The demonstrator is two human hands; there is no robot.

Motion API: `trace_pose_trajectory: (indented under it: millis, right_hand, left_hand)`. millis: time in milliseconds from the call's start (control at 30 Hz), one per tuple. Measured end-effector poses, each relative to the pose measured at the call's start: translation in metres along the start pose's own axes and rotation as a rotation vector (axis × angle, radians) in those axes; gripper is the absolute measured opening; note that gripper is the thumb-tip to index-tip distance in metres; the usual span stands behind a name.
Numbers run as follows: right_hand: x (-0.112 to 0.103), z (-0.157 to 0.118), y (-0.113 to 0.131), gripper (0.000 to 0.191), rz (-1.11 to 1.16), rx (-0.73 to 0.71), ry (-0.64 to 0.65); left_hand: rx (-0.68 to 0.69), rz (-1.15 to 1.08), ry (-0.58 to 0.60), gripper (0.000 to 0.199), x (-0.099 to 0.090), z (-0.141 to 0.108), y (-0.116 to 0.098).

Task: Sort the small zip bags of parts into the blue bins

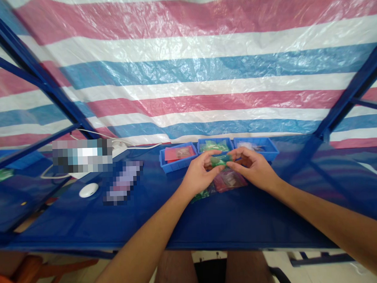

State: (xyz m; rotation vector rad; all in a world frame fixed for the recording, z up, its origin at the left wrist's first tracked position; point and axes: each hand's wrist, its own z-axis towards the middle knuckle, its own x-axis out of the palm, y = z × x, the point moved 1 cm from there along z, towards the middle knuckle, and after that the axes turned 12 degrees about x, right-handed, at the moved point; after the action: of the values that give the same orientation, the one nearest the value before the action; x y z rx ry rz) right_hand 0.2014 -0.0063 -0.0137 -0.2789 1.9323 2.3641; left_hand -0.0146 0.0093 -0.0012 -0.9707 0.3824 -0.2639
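Between my two hands is a small green plastic packet [221, 160], raised over the table in front of the bins. My left hand [202, 170] pinches its left end with thumb and fingers. The fingers of my right hand [253, 166] close on its right end. What the packet contains is too small to tell. Beneath my hands a red-tinted clear packet [228, 181] lies on the blue table [216, 223]. Beside it, partly covered by my left hand, is another green packet [202, 194].
Three blue bins stand in a row behind my hands: the left bin [178, 163] with red packets, the middle bin [215, 139] with green ones, the right bin [273, 149] with clear ones. A white round object [88, 190] and a blurred oblong object [124, 181] lie left.
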Motion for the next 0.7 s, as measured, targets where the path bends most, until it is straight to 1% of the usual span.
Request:
trace_pose_trajectory:
  millis: [100,167,300,367,467,533,600,700]
  right_hand:
    - [0.001,-0.001,0.0,0.041,-0.005,0.025,0.089]
    - [0.003,-0.002,0.001,0.04,0.011,0.045,0.113]
    - [0.003,-0.001,0.002,0.04,0.027,0.113,0.091]
    - [0.002,0.0,0.0,0.038,0.048,0.131,0.064]
    - [-0.001,0.004,-0.004,0.039,0.08,0.127,-0.008]
    - [-0.002,0.004,-0.005,0.039,0.081,0.104,-0.04]
    - [-0.002,0.004,-0.003,0.039,0.067,0.085,-0.03]
    - [0.002,-0.001,0.003,0.04,0.027,0.047,0.017]
  left_hand:
    - [-0.004,-0.017,0.026,0.053,0.002,0.0,0.0]
    - [-0.009,0.012,-0.011,0.051,0.0,0.001,0.002]
    - [0.013,0.147,-0.125,0.047,-0.005,0.003,0.008]
    - [0.059,0.224,-0.147,0.041,-0.007,0.004,0.007]
    - [0.167,0.318,-0.111,0.023,-0.007,0.005,0.002]
    - [0.225,0.377,-0.059,0.019,-0.005,0.005,-0.003]
    - [0.24,0.382,-0.01,0.023,-0.003,0.004,-0.005]
    - [0.204,0.291,0.048,0.04,-0.001,0.002,-0.005]
